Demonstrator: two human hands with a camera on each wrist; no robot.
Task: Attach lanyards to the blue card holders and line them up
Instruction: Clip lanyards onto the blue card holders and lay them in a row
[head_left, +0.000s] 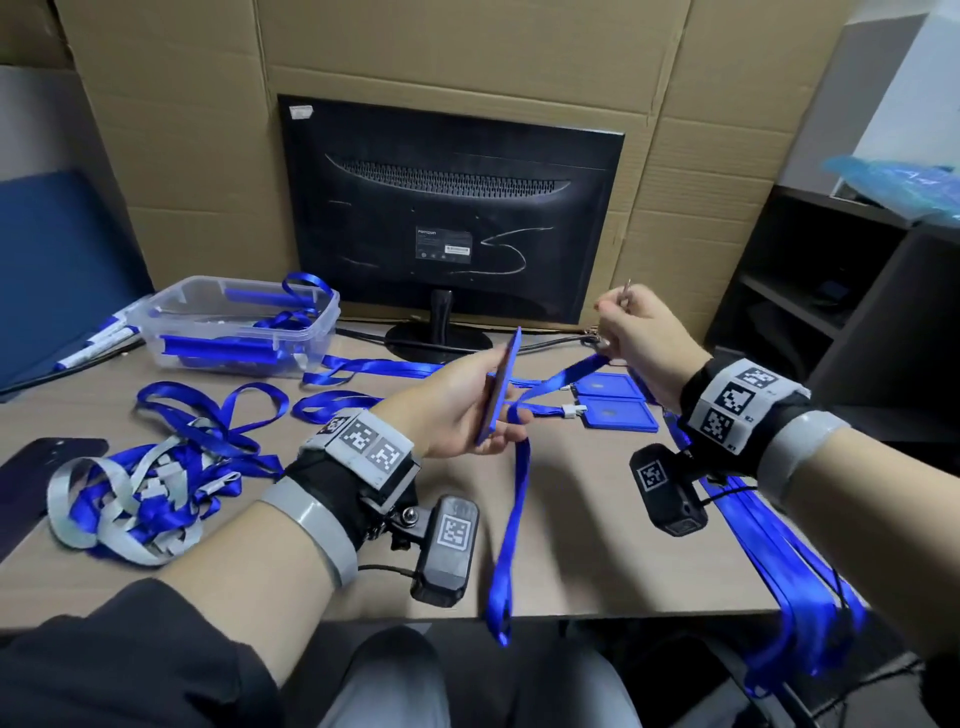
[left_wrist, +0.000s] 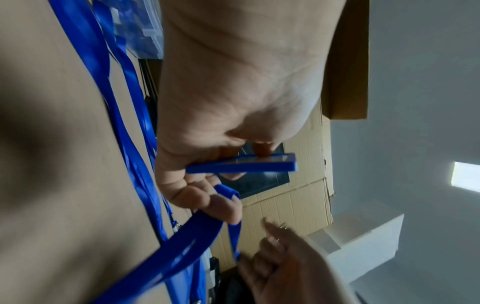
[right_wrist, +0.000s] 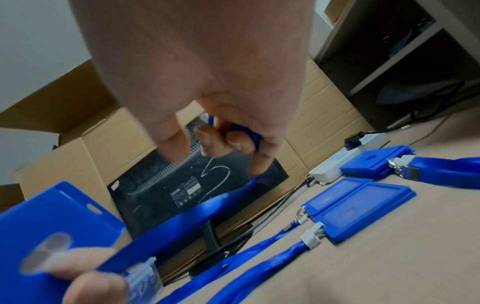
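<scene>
My left hand (head_left: 465, 402) pinches a blue card holder (head_left: 501, 387) and holds it edge-on above the table; the left wrist view shows its thin edge (left_wrist: 241, 165). A blue lanyard (head_left: 511, 525) loops over that hand's lower fingers (left_wrist: 221, 207) and hangs past the table's front edge. My right hand (head_left: 626, 327), raised to the right, grips the lanyard's clip end, and a metal tip (head_left: 627, 286) sticks up from the fist. The strap (right_wrist: 197, 211) runs taut between both hands. Two holders with lanyards attached (head_left: 608, 387) (head_left: 618, 415) lie side by side on the table.
A clear plastic box (head_left: 317, 332) at the back left holds more holders and lanyards. A tangle of blue and grey lanyards (head_left: 145, 483) lies left, beside a dark phone (head_left: 36, 467). A monitor (head_left: 452, 218) stands behind. Blue straps (head_left: 795, 571) hang off the right edge.
</scene>
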